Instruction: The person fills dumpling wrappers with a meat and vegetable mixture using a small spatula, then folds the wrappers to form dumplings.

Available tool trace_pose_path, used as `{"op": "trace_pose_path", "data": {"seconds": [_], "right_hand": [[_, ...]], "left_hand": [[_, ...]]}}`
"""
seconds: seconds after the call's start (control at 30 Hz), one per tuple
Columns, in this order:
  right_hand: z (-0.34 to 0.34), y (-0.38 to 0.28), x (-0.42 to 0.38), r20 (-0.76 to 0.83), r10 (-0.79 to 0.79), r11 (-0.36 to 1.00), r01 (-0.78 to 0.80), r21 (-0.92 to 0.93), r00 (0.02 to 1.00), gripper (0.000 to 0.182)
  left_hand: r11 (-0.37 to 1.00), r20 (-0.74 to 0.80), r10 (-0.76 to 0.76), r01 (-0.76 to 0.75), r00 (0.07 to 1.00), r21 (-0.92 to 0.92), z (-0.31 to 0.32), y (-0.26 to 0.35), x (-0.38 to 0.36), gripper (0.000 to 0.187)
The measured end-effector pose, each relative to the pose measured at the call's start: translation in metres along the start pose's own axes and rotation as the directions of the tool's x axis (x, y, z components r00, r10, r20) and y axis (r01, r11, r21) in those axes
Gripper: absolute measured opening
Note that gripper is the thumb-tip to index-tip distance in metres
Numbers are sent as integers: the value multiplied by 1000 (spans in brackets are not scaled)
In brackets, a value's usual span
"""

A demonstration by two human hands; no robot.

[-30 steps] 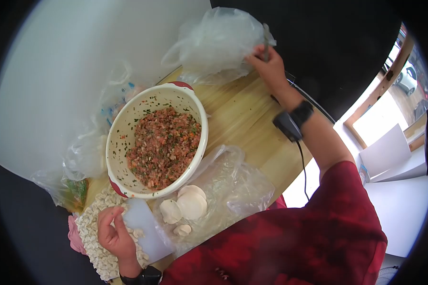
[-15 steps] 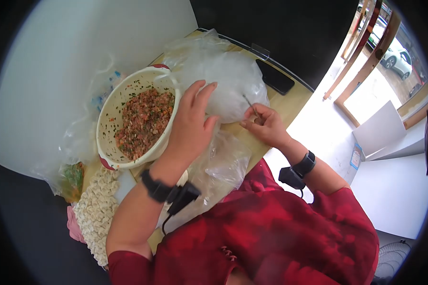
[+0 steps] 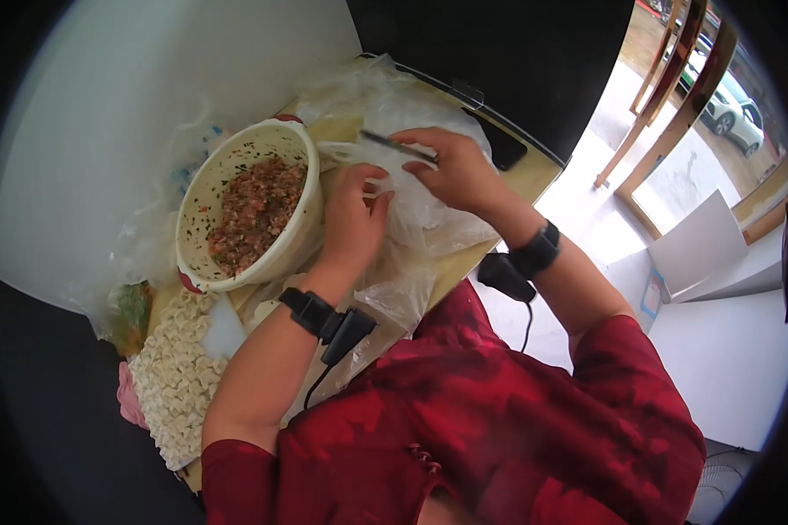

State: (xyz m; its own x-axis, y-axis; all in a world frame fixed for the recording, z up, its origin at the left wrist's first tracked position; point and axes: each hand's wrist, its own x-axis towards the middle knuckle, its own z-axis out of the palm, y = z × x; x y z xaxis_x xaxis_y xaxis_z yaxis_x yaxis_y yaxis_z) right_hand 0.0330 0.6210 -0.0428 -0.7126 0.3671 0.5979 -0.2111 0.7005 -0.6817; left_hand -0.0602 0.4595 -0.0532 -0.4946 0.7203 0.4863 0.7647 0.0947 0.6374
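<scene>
Over the table, my left hand (image 3: 355, 219) is closed, its thumb and fingers pinching the edge of a clear plastic bag (image 3: 446, 127). My right hand (image 3: 455, 171) is just to the right and above, closed round a thin, flat, dark metal tool (image 3: 396, 146) that points left over the bag. What the bag holds cannot be made out. Left of my left hand stands a white bowl (image 3: 309, 188) with red handles. Inside it is minced meat filling (image 3: 256, 214) flecked with green and orange.
Many small pale folded dumplings (image 3: 179, 376) lie in a heap at the table's left. Beyond them is a plastic bag with something green and orange (image 3: 134, 311). A phone (image 3: 506, 150) lies at the back right edge. More clear plastic (image 3: 403, 297) covers the front.
My left hand has lowered and gone from spread fingers to a pinch on the bag. My right hand has moved up and left with the tool. The puffed bag has flattened.
</scene>
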Motion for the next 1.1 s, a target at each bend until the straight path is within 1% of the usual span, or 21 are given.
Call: {"op": "trace_pose_path", "data": {"seconds": [0.03, 0.07, 0.13, 0.17, 0.23, 0.27, 0.37, 0.43, 0.47, 0.5, 0.6, 0.67, 0.7, 0.73, 0.77, 0.83, 0.87, 0.9, 0.93, 1.03, 1.1], "right_hand": [[12, 9, 3, -19, -35, 999, 35, -18, 999, 21], [18, 14, 3, -15, -48, 999, 48, -13, 999, 21], [23, 14, 2, 70, 104, 994, -101, -49, 992, 18], [21, 11, 2, 79, 96, 995, -93, -47, 992, 18], [12, 5, 3, 241, 356, 928, -312, -203, 903, 13], [7, 7, 4, 240, 353, 929, -308, -203, 904, 13], [-12, 23, 2, -112, 191, 982, -190, 16, 975, 11], [-38, 47, 6, -284, 234, 971, -211, 109, 930, 10], [-53, 43, 7, -266, 447, 873, -351, 339, 854, 11], [-63, 37, 5, -269, 510, 810, -352, 469, 817, 13], [-75, 31, -5, -239, 537, 813, -421, 403, 809, 15], [-68, 27, -13, -206, 347, 904, -267, 335, 915, 17], [-63, 24, -17, -206, 351, 902, -270, 336, 914, 17], [-58, 21, -21, -133, 294, 929, -250, 273, 947, 17], [-53, 17, -24, -55, 238, 952, -222, 210, 970, 17], [-46, 9, -29, 54, 308, 931, -312, 190, 950, 17], [-41, 9, -31, 53, 325, 924, -329, 194, 944, 16], [-38, 11, -33, 53, 343, 917, -346, 199, 938, 16], [-36, 12, -35, 53, 343, 917, -346, 200, 938, 16], [-34, 15, -37, 88, 368, 886, -378, 267, 925, 15], [-34, 14, -38, 198, 328, 871, -377, 316, 924, 16]], "left_hand": [[982, -53, -167, 162, 984, -94, 1, 1, 4, 28], [983, -66, -166, 160, 984, -89, 3, -6, 7, 28], [956, -9, -277, 275, 961, -101, 7, -22, 11, 34], [955, -20, -282, 278, 959, -101, 7, -28, 11, 34], [958, 84, -284, 287, 955, -28, 3, -31, 14, 29], [958, 82, -282, 285, 956, -27, -1, -29, 16, 29], [923, -25, -381, 382, 924, 44, -8, -22, 17, 20], [956, -149, -280, 262, 948, -129, -7, -21, 15, 15], [956, -152, -280, 261, 948, -132, -7, -23, 15, 15], [954, -129, -294, 283, 947, -98, -8, -24, 14, 16], [956, -78, -291, 288, 953, -49, -7, -23, 12, 19], [960, -47, -280, 278, 959, -33, -4, -24, 11, 20], [984, -103, 10, 9, 995, 176, -2, -26, 13, 21], [889, -96, 306, -248, 947, 384, -2, -23, 15, 22], [889, -95, 307, -250, 947, 383, 0, -20, 14, 22], [985, -35, 107, -101, 994, 142, 0, -10, 12, 34], [984, -36, 108, -102, 993, 143, -3, 6, 11, 34], [996, 56, -92, 93, 994, -15, -6, 22, 9, 43], [942, 176, -272, 299, 946, -151, -7, 33, 7, 52], [920, 198, -223, 273, 954, -280, 3, 29, 2, 65], [899, 195, -239, 292, 951, -327, 7, 32, 0, 63]]}}
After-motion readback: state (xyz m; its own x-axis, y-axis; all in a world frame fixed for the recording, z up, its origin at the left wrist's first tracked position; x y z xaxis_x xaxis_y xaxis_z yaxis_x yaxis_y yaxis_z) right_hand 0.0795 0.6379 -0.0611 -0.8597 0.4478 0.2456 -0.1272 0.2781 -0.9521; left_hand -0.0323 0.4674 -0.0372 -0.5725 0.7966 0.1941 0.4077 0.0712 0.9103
